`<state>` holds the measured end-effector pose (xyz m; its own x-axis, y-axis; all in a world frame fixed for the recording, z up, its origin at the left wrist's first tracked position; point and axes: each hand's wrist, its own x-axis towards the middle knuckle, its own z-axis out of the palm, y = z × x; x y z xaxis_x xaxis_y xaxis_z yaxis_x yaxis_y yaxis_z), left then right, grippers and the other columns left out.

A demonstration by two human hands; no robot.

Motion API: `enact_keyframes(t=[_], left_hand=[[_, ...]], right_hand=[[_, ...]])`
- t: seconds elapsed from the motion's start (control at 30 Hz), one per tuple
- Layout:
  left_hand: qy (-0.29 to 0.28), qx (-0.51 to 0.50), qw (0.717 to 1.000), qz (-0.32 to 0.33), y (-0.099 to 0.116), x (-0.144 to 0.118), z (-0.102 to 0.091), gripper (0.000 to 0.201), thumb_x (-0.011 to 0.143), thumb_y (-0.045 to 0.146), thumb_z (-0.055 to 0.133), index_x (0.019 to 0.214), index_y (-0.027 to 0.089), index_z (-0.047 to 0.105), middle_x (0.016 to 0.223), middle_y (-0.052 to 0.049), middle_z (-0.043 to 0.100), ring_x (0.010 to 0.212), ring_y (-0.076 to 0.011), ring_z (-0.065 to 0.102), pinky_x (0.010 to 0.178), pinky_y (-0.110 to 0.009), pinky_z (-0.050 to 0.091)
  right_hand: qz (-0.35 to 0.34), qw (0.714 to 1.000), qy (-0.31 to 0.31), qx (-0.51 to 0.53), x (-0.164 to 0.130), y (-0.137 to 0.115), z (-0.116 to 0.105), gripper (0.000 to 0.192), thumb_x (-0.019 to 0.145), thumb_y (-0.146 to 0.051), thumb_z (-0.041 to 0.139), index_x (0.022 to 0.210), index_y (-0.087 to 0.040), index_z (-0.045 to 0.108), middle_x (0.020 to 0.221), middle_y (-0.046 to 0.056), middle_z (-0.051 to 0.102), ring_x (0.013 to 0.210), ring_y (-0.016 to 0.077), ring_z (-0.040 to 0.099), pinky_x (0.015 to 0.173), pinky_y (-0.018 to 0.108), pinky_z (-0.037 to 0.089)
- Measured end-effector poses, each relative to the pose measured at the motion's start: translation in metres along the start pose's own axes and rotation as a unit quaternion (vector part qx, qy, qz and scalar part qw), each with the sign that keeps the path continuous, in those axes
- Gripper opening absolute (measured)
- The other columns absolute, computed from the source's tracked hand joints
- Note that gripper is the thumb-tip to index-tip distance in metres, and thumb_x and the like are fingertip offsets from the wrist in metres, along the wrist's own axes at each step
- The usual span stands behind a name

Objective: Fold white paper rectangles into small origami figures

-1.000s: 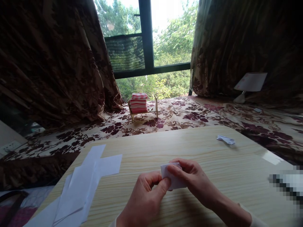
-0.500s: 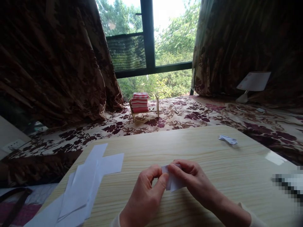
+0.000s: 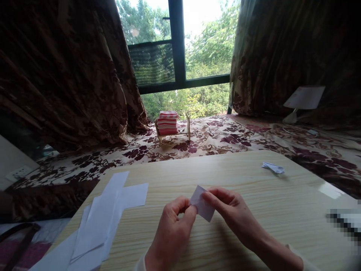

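A small piece of white paper (image 3: pixel 203 206), roughly square and turned on its corner, is held above the table between both hands. My left hand (image 3: pixel 175 226) pinches its left corner between thumb and forefinger. On the opposite side, my right hand (image 3: pixel 229 210) grips the upper right edge, thumb in front and fingers behind. To the left lie several overlapping white paper strips (image 3: pixel 93 226). Near the far right of the table rests a small folded paper piece (image 3: pixel 273 168).
The pale wooden table (image 3: pixel 175 173) has a rounded far corner. Beyond it, a small wooden rack (image 3: pixel 188 130) holds folded pink-and-white cloths (image 3: pixel 167 123) on a floral cover. A white lamp (image 3: pixel 304 98) stands at the right. A pixelated patch (image 3: pixel 345 222) hides something at the right edge.
The paper in my hands has been turned from a layered, partly spread shape to a tilted square. My fingers have shifted to its corner and edge. The strips stay put.
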<state>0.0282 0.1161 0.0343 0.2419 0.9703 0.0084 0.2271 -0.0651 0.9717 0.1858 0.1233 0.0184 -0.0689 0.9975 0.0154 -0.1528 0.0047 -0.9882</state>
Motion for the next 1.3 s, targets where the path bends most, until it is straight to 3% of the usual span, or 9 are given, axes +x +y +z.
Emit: enact_keyframes(t=[0.13, 0.3, 0.5, 0.7, 0.83, 0.93, 1.1, 1.23, 1.3], left_hand=[[0.002, -0.010, 1.000, 0.027, 0.002, -0.001, -0.002, 0.026, 0.084, 0.038, 0.051, 0.073, 0.016, 0.061, 0.070, 0.000, 0.055, 0.069, -0.0153, 0.047, 0.062, -0.024, 0.038], [0.003, -0.019, 0.999, 0.050, 0.002, -0.002, -0.003, 0.035, 0.090, 0.042, 0.042, 0.066, 0.018, 0.053, 0.066, 0.001, 0.051, 0.067, -0.0148, 0.048, 0.065, -0.024, 0.039], [-0.002, 0.034, 0.998, 0.058, -0.003, -0.002, 0.001, 0.031, 0.089, 0.037, 0.049, 0.072, 0.016, 0.065, 0.069, -0.002, 0.059, 0.069, -0.0159, 0.051, 0.066, -0.024, 0.041], [-0.016, 0.088, 0.991, 0.095, -0.002, -0.008, 0.006, 0.032, 0.090, 0.031, 0.047, 0.065, 0.016, 0.060, 0.067, -0.002, 0.057, 0.067, -0.0152, 0.052, 0.065, -0.023, 0.040], [-0.007, 0.110, 0.989, 0.102, -0.004, -0.008, 0.007, 0.035, 0.089, 0.031, 0.048, 0.058, 0.017, 0.055, 0.062, -0.001, 0.053, 0.063, -0.0144, 0.050, 0.062, -0.024, 0.038], [0.016, 0.096, 0.992, 0.079, -0.005, -0.005, 0.006, 0.034, 0.089, 0.034, 0.047, 0.063, 0.017, 0.059, 0.065, -0.002, 0.058, 0.065, -0.0156, 0.052, 0.063, -0.024, 0.039], [0.056, 0.042, 0.997, 0.041, -0.005, -0.001, 0.005, 0.036, 0.087, 0.041, 0.049, 0.064, 0.017, 0.061, 0.064, -0.001, 0.057, 0.065, -0.0158, 0.051, 0.062, -0.024, 0.039], [0.089, 0.029, 0.995, 0.035, -0.005, -0.001, 0.005, 0.036, 0.084, 0.043, 0.051, 0.061, 0.016, 0.060, 0.058, 0.001, 0.050, 0.060, -0.0144, 0.046, 0.057, -0.024, 0.037], [0.123, 0.023, 0.992, 0.032, -0.004, 0.000, 0.004, 0.035, 0.082, 0.043, 0.053, 0.060, 0.016, 0.059, 0.058, 0.001, 0.050, 0.060, -0.0145, 0.045, 0.057, -0.024, 0.037]], right_hand=[[-0.026, 1.000, -0.016, -0.005, -0.001, 0.004, 0.002, 0.034, 0.070, -0.048, 0.075, 0.066, -0.015, 0.071, 0.060, 0.000, 0.061, 0.058, 0.0109, 0.049, 0.054, 0.021, 0.039], [-0.037, 0.999, -0.008, -0.014, -0.002, 0.004, 0.000, 0.036, 0.075, -0.050, 0.071, 0.066, -0.015, 0.069, 0.059, 0.001, 0.061, 0.057, 0.0116, 0.051, 0.055, 0.023, 0.042], [0.003, 0.998, -0.051, -0.022, -0.003, 0.001, 0.000, 0.039, 0.072, -0.052, 0.073, 0.070, -0.014, 0.068, 0.062, 0.000, 0.060, 0.059, 0.0108, 0.049, 0.054, 0.021, 0.039], [-0.037, 0.996, -0.041, -0.066, -0.006, 0.004, 0.004, 0.046, 0.077, -0.056, 0.065, 0.058, -0.015, 0.055, 0.054, -0.003, 0.044, 0.052, 0.0083, 0.037, 0.046, 0.021, 0.029], [-0.007, 0.997, -0.039, -0.062, -0.004, 0.004, 0.004, 0.055, 0.076, -0.066, 0.060, 0.054, -0.018, 0.043, 0.053, -0.005, 0.034, 0.050, 0.0080, 0.031, 0.045, 0.022, 0.025], [0.014, 0.996, -0.054, -0.064, -0.001, 0.001, 0.000, 0.055, 0.078, -0.068, 0.055, 0.058, -0.017, 0.050, 0.055, -0.004, 0.040, 0.053, 0.0099, 0.036, 0.049, 0.023, 0.029], [-0.030, 0.995, -0.042, -0.086, 0.001, 0.002, -0.006, 0.046, 0.081, -0.060, 0.058, 0.068, -0.016, 0.060, 0.062, -0.001, 0.050, 0.060, 0.0122, 0.043, 0.055, 0.025, 0.035], [-0.047, 0.996, 0.026, -0.077, 0.001, 0.001, -0.006, 0.047, 0.080, -0.060, 0.059, 0.065, -0.016, 0.060, 0.059, -0.001, 0.050, 0.059, 0.0128, 0.044, 0.055, 0.025, 0.037], [-0.040, 0.996, 0.031, -0.077, 0.001, -0.002, -0.005, 0.048, 0.080, -0.062, 0.058, 0.066, -0.016, 0.062, 0.062, 0.001, 0.055, 0.062, 0.0141, 0.047, 0.059, 0.026, 0.040]])
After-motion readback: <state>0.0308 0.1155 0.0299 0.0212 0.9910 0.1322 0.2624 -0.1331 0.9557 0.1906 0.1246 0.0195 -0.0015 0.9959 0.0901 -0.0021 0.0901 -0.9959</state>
